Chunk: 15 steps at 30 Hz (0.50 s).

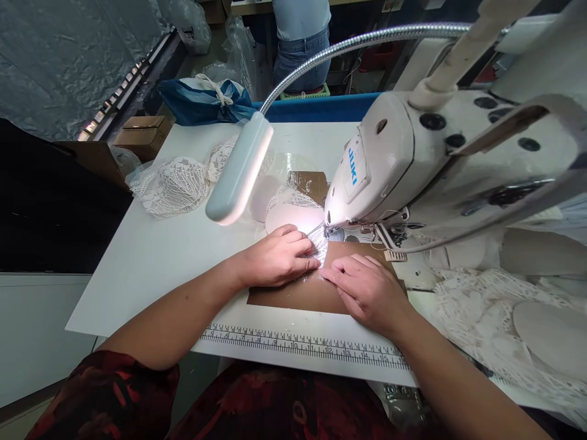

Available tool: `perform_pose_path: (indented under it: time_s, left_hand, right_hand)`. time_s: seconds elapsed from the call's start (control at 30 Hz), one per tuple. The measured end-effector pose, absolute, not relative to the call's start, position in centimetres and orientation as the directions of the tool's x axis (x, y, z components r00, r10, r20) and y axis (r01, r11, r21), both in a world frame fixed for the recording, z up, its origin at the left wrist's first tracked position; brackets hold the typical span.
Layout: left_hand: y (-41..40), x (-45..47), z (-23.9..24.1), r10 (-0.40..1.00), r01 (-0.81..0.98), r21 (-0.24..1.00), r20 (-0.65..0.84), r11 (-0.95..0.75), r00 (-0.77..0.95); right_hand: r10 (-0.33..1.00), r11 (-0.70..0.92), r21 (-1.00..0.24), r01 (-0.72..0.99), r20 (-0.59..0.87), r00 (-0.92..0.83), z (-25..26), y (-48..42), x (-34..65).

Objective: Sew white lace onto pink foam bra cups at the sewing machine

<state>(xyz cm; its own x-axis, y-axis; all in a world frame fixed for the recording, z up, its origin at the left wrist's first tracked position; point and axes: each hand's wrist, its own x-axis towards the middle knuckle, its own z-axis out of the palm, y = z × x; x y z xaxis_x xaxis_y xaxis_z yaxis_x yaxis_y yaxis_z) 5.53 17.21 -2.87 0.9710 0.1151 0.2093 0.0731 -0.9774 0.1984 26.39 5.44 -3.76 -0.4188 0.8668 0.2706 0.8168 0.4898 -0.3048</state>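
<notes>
A piece of white lace fabric (323, 245) runs under the needle area of a white sewing machine (389, 159), joined to or lying against a smooth pale moulded cup (290, 216). My left hand (284, 256) rests on the lace just left of the needle, its fingers curled together and pressed down on the fabric. From the near right side, my right hand (367, 287) holds the lace's lower edge between thumb and index finger. Both hands lie over a brown board (293, 298) on the table. The exact stitching spot is partly hidden by the machine head and fingers.
A lamp (241, 168) on a flexible metal neck hangs over the left side. Lace cups (177, 183) lie at the back left; more lace (477, 311) piles up at right. A ruler strip (298, 345) lines the front edge. Behind, a person (302, 43) sits facing away.
</notes>
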Motion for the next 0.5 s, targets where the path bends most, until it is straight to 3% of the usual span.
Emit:
perform_pose_path:
  time_s: [0.2,0.5]
  left_hand:
    - [17.22,5.52,-2.83,0.116,0.073,0.201,0.210,-0.977,0.971]
    - [17.02,5.81,-3.03,0.143,0.095,0.214,0.220,-0.972,0.965]
  right_hand:
    - [0.859,0.489,-0.348,0.800,0.354,-0.371,-4.03,5.47,26.68]
    - [0.870,0.464,-0.214,0.859,0.293,-0.396,-4.23,5.62,26.14]
